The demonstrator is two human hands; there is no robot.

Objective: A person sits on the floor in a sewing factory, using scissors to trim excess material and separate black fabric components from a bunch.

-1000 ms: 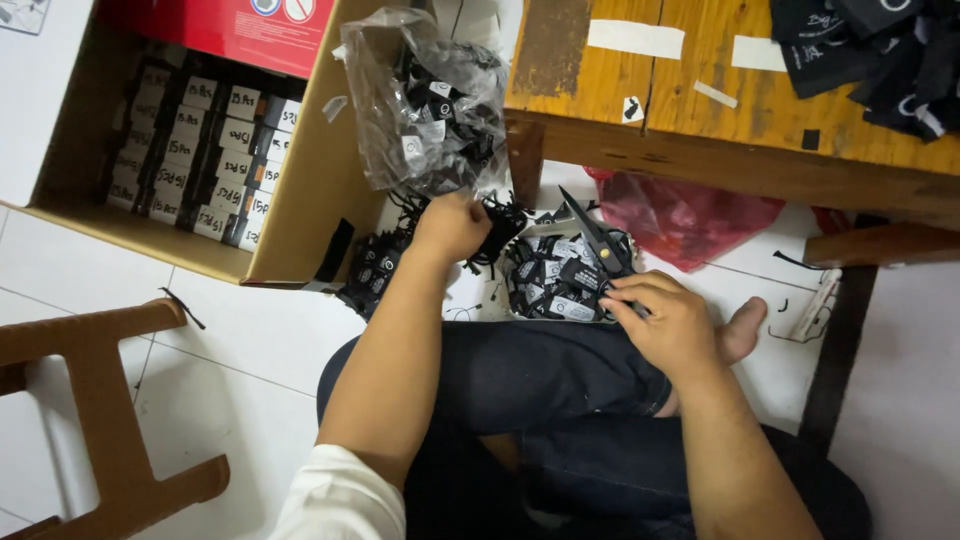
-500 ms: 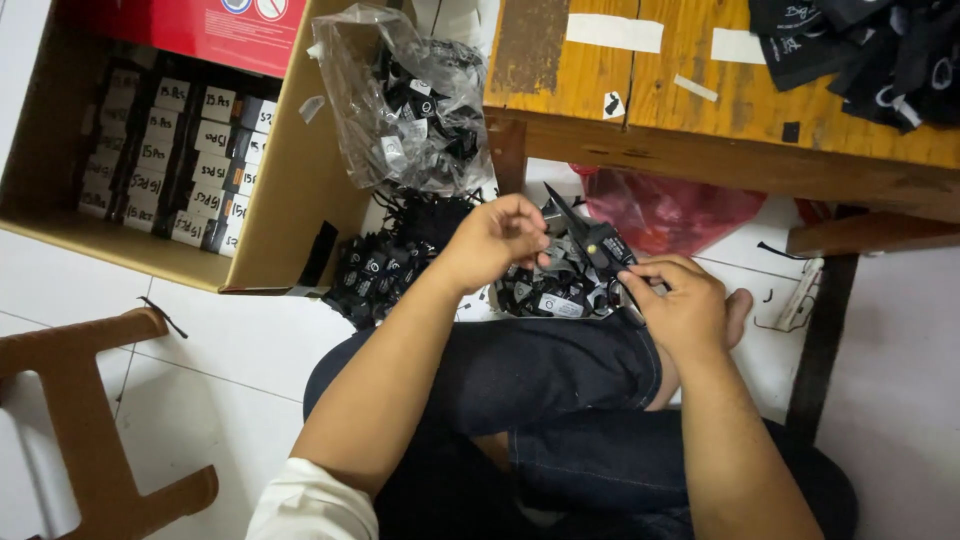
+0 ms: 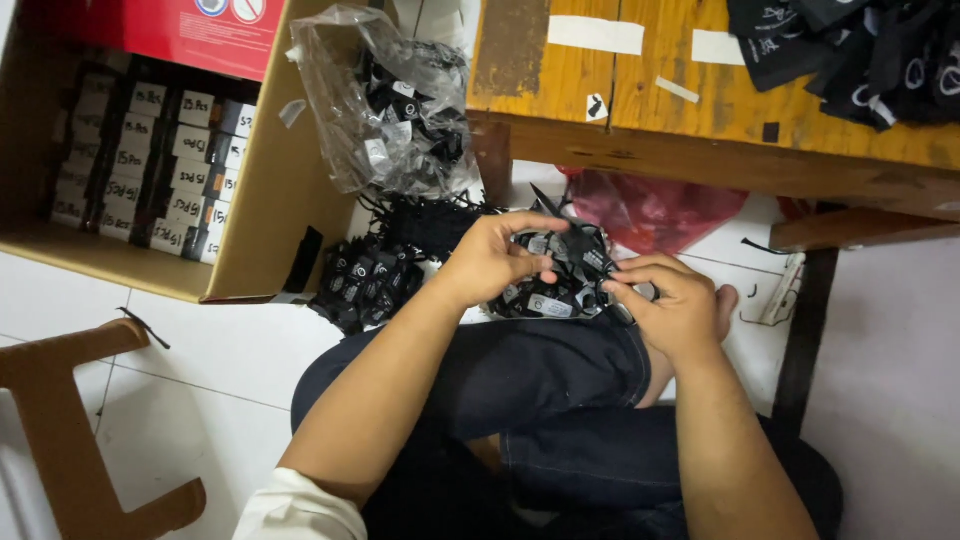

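I sit on a tiled floor with a heap of small black tags [image 3: 548,292] on my dark-trousered lap. My left hand [image 3: 492,262] rests on that heap and pinches a black tag between thumb and fingers. Just to its right, my right hand [image 3: 672,308] is closed around a pair of black scissors [image 3: 572,232], whose blades point up and left over the heap. The two hands almost touch. A second heap of black tags [image 3: 362,282] lies on the floor left of my left hand.
A clear plastic bag of black tags [image 3: 392,112] leans on an open cardboard box [image 3: 262,212] holding rows of small labelled boxes [image 3: 150,160]. A wooden table [image 3: 690,120] with black cloth items [image 3: 860,50] stands ahead, a red bag [image 3: 650,210] beneath it. A wooden stool [image 3: 60,420] stands at the left.
My left hand has left the floor heap and moved right onto the heap on my lap, close to the right hand. The right hand with the scissors stayed nearly in place.
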